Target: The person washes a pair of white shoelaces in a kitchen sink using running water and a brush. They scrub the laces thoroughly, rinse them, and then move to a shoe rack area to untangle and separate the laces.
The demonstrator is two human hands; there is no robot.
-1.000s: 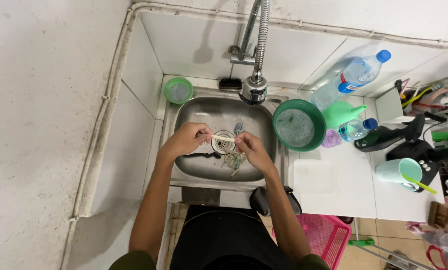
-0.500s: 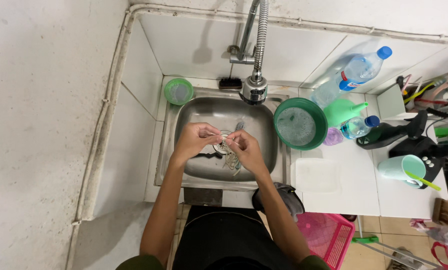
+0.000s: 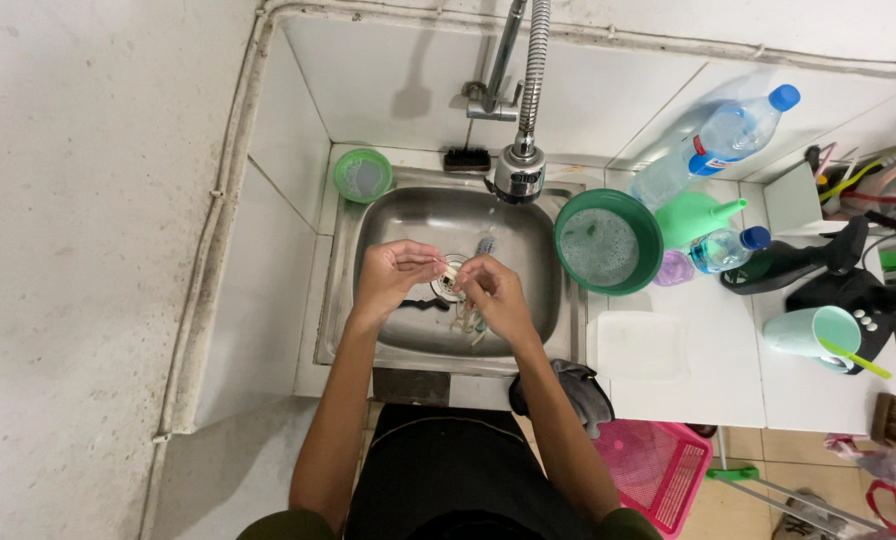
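Over the steel sink (image 3: 368,330), my left hand (image 3: 393,278) and my right hand (image 3: 495,295) are close together above the drain. Both pinch a small pale object (image 3: 450,272) between their fingertips; it is too small to identify. Several pale utensil-like pieces (image 3: 468,322) lie in the basin under my right hand. The flexible tap head (image 3: 519,170) hangs above the far side of the basin.
A green bowl of soapy water (image 3: 608,240) sits right of the sink, a small green cup (image 3: 362,175) at the far left corner. Plastic bottles (image 3: 713,140), a green funnel (image 3: 703,215), a clear lid (image 3: 638,345) and a teal cup (image 3: 813,330) crowd the counter. A pink basket (image 3: 653,465) stands below.
Both hands have stayed above the drain, moving slightly nearer each other around the small object. The view has shifted a little.
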